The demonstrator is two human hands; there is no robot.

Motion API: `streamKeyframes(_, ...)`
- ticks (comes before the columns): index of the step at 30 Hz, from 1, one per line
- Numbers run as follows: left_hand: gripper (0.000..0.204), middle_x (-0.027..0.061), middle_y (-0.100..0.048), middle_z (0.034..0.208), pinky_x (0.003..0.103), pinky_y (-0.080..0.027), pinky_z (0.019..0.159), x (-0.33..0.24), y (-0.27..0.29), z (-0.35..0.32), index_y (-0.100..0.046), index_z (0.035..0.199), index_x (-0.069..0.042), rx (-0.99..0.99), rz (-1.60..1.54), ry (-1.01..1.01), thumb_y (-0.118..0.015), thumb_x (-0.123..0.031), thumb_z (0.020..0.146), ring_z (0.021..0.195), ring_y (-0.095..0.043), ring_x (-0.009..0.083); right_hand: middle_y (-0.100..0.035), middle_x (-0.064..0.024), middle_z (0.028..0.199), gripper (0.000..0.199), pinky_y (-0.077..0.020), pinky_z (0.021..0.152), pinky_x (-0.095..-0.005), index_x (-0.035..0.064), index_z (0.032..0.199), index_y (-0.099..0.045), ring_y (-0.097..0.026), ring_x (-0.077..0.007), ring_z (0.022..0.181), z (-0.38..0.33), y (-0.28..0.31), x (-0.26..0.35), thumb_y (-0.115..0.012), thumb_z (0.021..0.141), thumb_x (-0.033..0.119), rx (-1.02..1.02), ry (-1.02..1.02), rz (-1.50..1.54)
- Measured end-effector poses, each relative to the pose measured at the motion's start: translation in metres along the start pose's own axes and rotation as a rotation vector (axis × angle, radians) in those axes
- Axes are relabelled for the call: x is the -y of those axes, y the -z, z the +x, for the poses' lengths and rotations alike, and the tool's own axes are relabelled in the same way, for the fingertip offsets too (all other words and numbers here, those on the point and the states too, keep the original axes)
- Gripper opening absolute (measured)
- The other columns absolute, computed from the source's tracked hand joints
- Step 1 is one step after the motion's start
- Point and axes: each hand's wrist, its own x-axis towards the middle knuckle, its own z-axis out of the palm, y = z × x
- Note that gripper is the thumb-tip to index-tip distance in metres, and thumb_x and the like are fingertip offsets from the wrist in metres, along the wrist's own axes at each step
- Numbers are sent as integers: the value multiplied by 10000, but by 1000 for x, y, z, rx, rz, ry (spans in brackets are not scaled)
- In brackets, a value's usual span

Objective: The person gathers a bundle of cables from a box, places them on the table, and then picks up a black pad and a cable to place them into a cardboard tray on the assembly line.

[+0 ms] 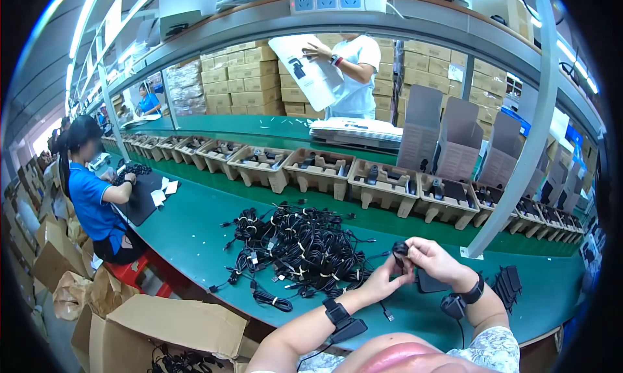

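Both my hands are raised over the green table, working on a bundled black USB cable (400,248). My left hand (384,282) holds the bundle from below with curled fingers. Pinched at its upper side are the fingers of my right hand (433,261). A plug end (387,312) hangs under my left hand. To the left lies a big pile of coiled black cables (305,243), many tied with pale bands. A flat black piece (431,283) lies partly hidden behind my right hand. Right of it sit several dark flat pieces (507,286), overlapping.
Moulded pulp trays (384,190) holding black parts line a belt beyond the green table (188,237). A metal post (519,159) rises at right. An open carton (175,324) with cables stands at lower left. One co-worker (91,185) sits left; another (357,68) stands opposite.
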Motion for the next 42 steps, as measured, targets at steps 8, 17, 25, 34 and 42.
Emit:
streamKeyframes(8, 197, -2, -500, 610, 196, -394, 459, 14, 9, 8, -473, 1047, -37, 116, -325, 383, -482, -195, 932, 456, -462, 64, -543, -58, 914, 171, -454, 708, -254, 30, 985, -489, -525, -122, 778, 8, 7, -17, -466, 939, 193, -216, 534, -657)
streamKeyframes(17, 186, -33, -461, 563, 194, -347, 419, 35, 15, 5, -549, 963, -37, 165, -361, 428, -469, -203, 938, 438, -416, 41, -512, -34, 834, 148, -446, 695, -263, 36, 988, -448, -510, -122, 759, 12, 28, -24, -458, 942, 176, -325, 418, 125)
streamKeyframes(25, 164, -38, -499, 597, 189, -345, 427, 33, 18, 2, -562, 954, -61, 37, -264, 409, -479, -200, 931, 469, -428, 36, -543, -85, 797, 177, -442, 645, -309, 30, 1008, -453, -553, -219, 727, 8, -12, -34, -537, 864, 92, -118, 535, -1009)
streamKeyframes(34, 343, 43, -508, 845, 220, -437, 512, 39, 9, 1, -379, 1197, -23, 34, -158, 292, -514, -65, 884, 580, -529, 88, -591, -177, 879, 321, -464, 704, -378, 22, 1109, -507, -585, -342, 826, 12, 34, -37, -575, 795, 31, -305, 454, -1180)
streamKeyframes(42, 365, 73, -469, 962, 258, -489, 685, 32, 9, 5, -344, 1229, -17, 74, -199, 432, -494, -47, 898, 732, -567, 125, -608, -182, 984, 263, -456, 807, -326, 16, 1096, -563, -595, -289, 905, 66, 192, -16, -552, 852, 112, -889, 394, -1175)
